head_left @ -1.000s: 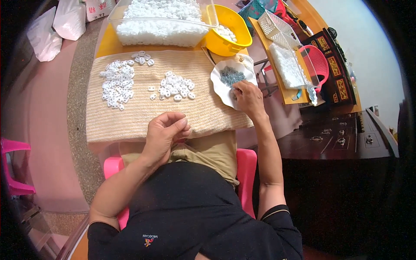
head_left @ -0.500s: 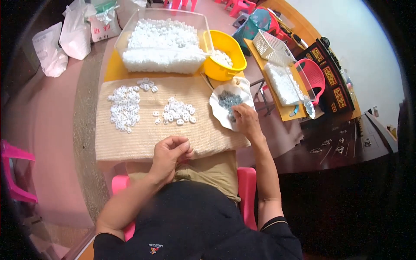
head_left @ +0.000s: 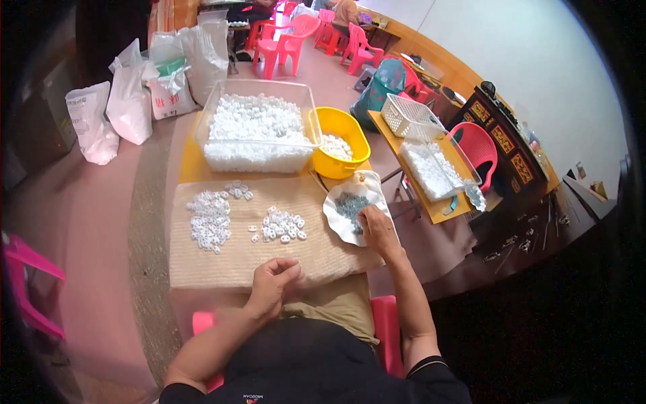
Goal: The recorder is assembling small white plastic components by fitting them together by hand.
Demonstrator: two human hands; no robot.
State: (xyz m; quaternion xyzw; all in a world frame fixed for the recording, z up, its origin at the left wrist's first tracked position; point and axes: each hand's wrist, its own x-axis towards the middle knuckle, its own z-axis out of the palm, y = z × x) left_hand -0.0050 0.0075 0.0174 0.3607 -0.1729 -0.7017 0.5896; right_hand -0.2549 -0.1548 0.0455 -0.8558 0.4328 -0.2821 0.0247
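My right hand [head_left: 379, 230] reaches over a white scalloped dish [head_left: 334, 225], its fingertips pinched together at the edge of a heap of small grey metal pieces [head_left: 350, 207]. What those fingers hold is too small to make out. Near the front edge of the beige ribbed cloth [head_left: 208, 269], my left hand [head_left: 270, 286] has thumb and forefinger pressed together; anything between them is hidden. Small white plastic parts with two holes lie in a large pile [head_left: 210, 222] at the left, a middle pile [head_left: 282, 225] and a little cluster [head_left: 239, 190] behind.
Behind the cloth stand a clear bin [head_left: 259, 156] full of white parts and a yellow tub [head_left: 342, 167]. A side table [head_left: 441, 213] on the right carries another filled bin and a white basket [head_left: 412, 118]. White sacks [head_left: 131, 111] stand at the far left; pink chairs [head_left: 289, 44] are beyond.
The view has tilted up, so the table sits lower and more of the room's far side shows. My right hand stays at the grey pieces; my left hand keeps its pinch.
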